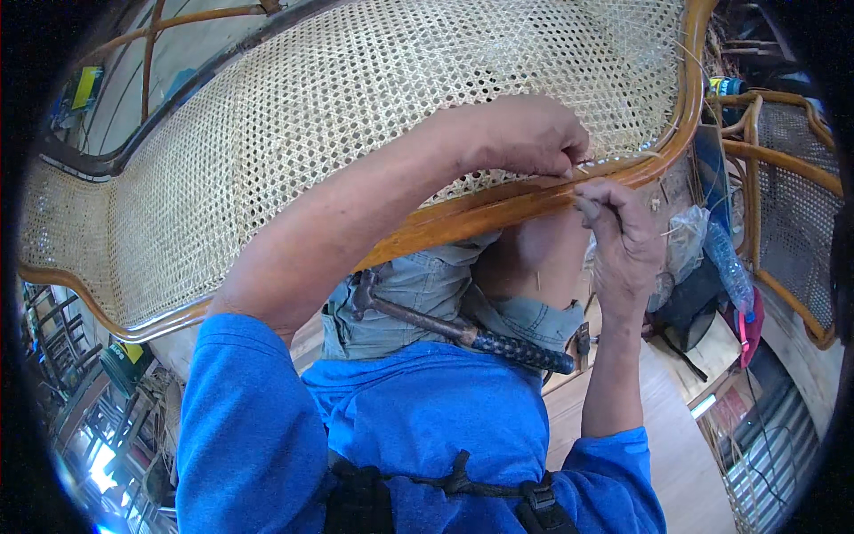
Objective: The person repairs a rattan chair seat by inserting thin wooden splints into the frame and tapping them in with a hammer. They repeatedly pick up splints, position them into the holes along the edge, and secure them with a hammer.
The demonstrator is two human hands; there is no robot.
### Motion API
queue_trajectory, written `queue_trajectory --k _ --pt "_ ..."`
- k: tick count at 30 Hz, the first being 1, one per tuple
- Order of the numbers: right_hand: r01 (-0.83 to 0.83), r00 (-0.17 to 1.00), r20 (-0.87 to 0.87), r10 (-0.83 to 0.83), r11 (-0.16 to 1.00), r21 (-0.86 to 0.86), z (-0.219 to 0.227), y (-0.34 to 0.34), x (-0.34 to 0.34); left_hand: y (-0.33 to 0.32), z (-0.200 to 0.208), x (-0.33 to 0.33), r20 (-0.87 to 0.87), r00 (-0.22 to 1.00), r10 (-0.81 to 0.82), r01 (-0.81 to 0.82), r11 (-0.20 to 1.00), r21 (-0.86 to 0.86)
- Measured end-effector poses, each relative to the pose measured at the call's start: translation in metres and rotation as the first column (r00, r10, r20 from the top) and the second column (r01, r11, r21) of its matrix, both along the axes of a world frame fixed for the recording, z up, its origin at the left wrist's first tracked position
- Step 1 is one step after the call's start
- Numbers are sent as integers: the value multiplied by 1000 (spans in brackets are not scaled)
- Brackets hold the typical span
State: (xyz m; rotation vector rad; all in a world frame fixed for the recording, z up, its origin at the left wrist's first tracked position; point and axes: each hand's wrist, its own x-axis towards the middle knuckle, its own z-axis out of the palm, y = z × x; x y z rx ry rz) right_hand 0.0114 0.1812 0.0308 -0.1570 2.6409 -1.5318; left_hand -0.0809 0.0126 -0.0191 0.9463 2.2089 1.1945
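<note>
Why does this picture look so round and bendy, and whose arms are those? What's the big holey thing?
There's no robot here, just a person. A wide fisheye camera on their head looks down, so straight edges curve. The blue sleeves are theirs. The left hand and right hand are close together at the edge of a curved wooden frame. The holey part is woven cane. Whether they're pinching something thin is too small to tell. A hammer lies across their lap.
</note>
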Motion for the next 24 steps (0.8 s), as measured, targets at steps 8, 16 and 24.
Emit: queue_trajectory --k 8,16,24 --pt "-136 987 -65 146 981 137 -23 -13 -20 4 -15 -20 235 972 -17 -9 994 110" --pt "-163 980 -73 184 960 228 -25 -19 -22 6 -24 -29 274 959 -75 37 989 140" --pt "-182 954 -162 253 915 360 -33 -14 -25 5 -23 -27 237 970 -57 25 990 137"
